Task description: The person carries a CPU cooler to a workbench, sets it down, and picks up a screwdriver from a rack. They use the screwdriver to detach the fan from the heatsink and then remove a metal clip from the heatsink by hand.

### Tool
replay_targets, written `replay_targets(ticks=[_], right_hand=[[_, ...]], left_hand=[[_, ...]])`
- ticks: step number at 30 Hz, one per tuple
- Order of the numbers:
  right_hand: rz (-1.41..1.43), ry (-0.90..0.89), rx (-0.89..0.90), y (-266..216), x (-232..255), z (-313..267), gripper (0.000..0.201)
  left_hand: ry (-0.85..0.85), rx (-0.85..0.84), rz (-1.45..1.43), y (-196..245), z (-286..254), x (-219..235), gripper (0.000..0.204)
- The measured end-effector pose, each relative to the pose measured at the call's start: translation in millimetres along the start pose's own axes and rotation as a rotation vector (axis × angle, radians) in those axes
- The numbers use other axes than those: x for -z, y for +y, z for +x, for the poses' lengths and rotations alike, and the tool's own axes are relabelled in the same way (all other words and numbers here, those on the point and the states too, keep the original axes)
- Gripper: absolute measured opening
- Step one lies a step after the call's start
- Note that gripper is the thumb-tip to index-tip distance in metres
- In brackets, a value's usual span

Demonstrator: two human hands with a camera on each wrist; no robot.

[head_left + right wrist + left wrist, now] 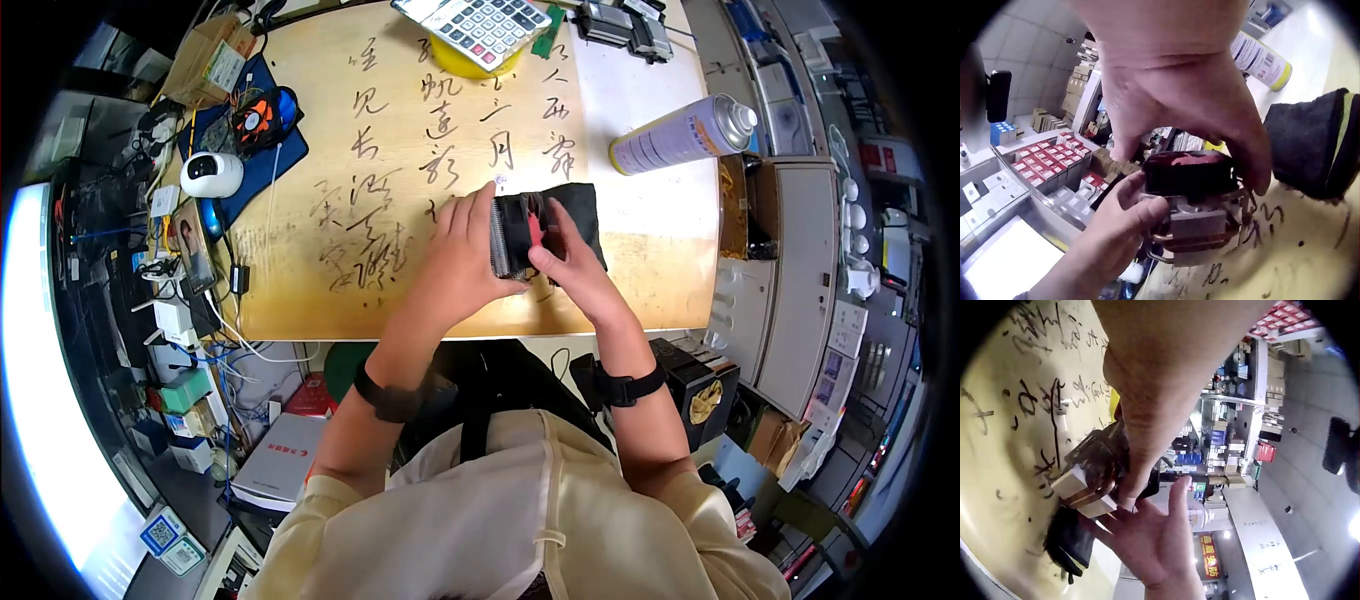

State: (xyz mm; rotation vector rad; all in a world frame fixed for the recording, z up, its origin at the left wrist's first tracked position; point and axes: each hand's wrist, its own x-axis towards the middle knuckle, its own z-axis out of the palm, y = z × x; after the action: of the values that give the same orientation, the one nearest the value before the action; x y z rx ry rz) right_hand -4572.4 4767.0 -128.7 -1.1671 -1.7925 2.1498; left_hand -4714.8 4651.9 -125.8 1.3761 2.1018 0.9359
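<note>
Between both hands is a CPU cooler [510,238] with metal fins, a black fan frame and red fan blades. Bent heat pipes and a metal base [1197,228] show on it in the right wrist view. My left hand [460,252] grips its left side, thumb along the near edge. On the other side, my right hand [582,275] holds the fan end between thumb and fingers. In the left wrist view the finned body [1094,459] is partly hidden behind the left hand. A folded black cloth [583,205] lies on the table just right of the cooler.
A spray can [680,135] lies toward the right of the writing-covered table [300,290]. At the back are a calculator [480,25] on a yellow round thing and dark metal parts [625,30]. A white camera [212,175], an orange-black fan [265,120] and cables line the left.
</note>
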Motion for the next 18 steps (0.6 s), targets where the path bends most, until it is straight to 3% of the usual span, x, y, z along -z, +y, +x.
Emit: replay_targets(ticks=[7, 14, 18], right_hand=[[-0.072, 0.063, -0.034, 0, -4, 3, 0.078], [0.159, 0.019, -0.169, -13, -12, -5, 0.067], [0.184, 0.052, -0.207, -31, -16, -9, 0.063]], left_hand=[[0.008, -0.059, -0.015, 11, -4, 0, 0.111], [-0.085, -0.102, -0.317, 9, -5, 16, 0.108], [-0.042, -0.130, -0.252, 16, -9, 24, 0.101]])
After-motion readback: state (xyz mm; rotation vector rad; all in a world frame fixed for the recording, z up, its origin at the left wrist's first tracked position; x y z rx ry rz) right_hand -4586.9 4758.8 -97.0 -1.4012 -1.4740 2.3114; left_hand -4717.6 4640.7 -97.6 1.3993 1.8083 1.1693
